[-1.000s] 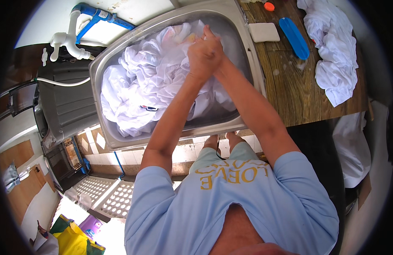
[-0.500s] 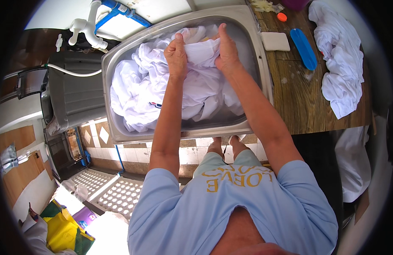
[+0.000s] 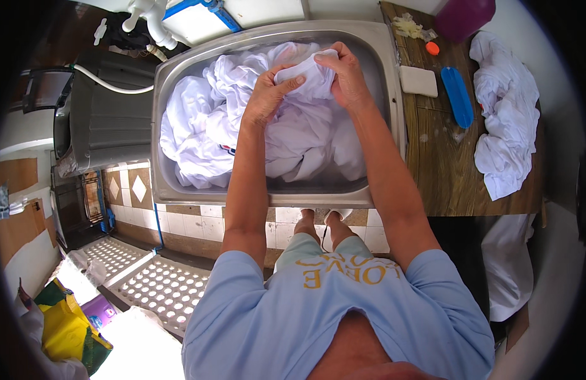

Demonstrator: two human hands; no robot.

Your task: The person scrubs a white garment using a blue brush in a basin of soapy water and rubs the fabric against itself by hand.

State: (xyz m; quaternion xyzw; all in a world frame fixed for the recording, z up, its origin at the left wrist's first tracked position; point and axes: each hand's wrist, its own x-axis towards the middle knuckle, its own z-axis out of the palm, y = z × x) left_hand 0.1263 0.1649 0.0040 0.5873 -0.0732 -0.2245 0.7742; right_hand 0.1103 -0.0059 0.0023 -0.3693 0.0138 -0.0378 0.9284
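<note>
A metal sink (image 3: 274, 197) holds a heap of wet white garments (image 3: 242, 95) lying in water. Over the far right part of the heap, a folded section of white cloth (image 3: 311, 79) is stretched between my hands. My left hand (image 3: 267, 95) grips its left end, thumb on top. My right hand (image 3: 350, 76) pinches the other end, with the thumb over the cloth's edge. Whether this section belongs to one of the garments in the sink cannot be made out. A small dark and red mark shows on the cloth near my left forearm.
Right of the sink, a wooden counter (image 3: 445, 171) carries a beige block (image 3: 418, 81), a blue oblong brush or tray (image 3: 457, 97), an orange cap (image 3: 432, 48), a bunched white garment (image 3: 505, 114) and a purple container (image 3: 464, 18). A white faucet (image 3: 155, 22) stands at the far left.
My hands have turned from nearly upright, thumbs up, to tilted inward, folding the cloth's ends toward each other. The view has shifted slightly, showing more of the counter's far end.
</note>
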